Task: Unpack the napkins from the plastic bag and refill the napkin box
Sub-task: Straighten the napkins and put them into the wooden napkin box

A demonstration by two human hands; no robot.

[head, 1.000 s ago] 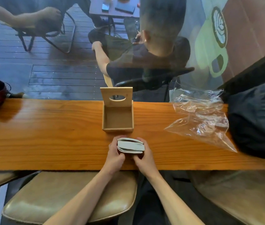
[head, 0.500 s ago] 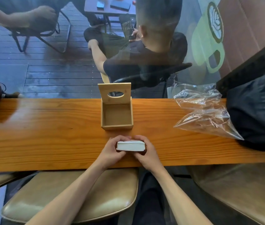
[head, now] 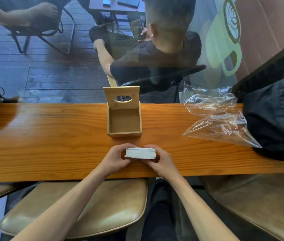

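Now napkin stack (head: 140,153) squared flat between hands (head: 138,158).

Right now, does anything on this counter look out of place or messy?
Nothing serious. The empty plastic bag lies crumpled at the right, against a dark bag. The napkin stack sits squared between both hands, and the wooden box stands open, empty.

One wooden napkin box (head: 124,122), one stack of napkins (head: 140,153), one empty plastic bag (head: 216,119) and one wooden counter (head: 50,145). Two hands: left hand (head: 116,158), right hand (head: 161,160). One dark bag (head: 277,119); two stool seats (head: 94,214).
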